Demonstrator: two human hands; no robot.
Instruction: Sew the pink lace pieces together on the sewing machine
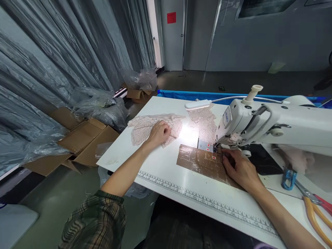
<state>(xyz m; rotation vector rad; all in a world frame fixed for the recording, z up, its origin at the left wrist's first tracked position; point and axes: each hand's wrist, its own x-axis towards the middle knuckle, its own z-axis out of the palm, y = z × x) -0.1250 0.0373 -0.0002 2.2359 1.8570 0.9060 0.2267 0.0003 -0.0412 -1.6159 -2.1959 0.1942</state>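
Observation:
My left hand (158,133) rests on a pile of pale lace pieces (145,127) at the left of the white sewing table (166,173), its fingers curled into the top piece. My right hand (240,169) lies on a brown taped patch (201,160) just in front of the needle of the white sewing machine (272,126), fingers bent toward the presser foot; whether anything sits under the fingertips is hidden. More lace (204,122) lies behind the needle under the machine's lit lamp (198,104).
Scissors with orange handles (315,211) and a blue clip tool (288,178) lie at the right. A printed ruler (207,202) runs along the table's front edge. Cardboard boxes (85,141) and plastic bags (103,107) stand on the floor at left, by grey plastic curtains.

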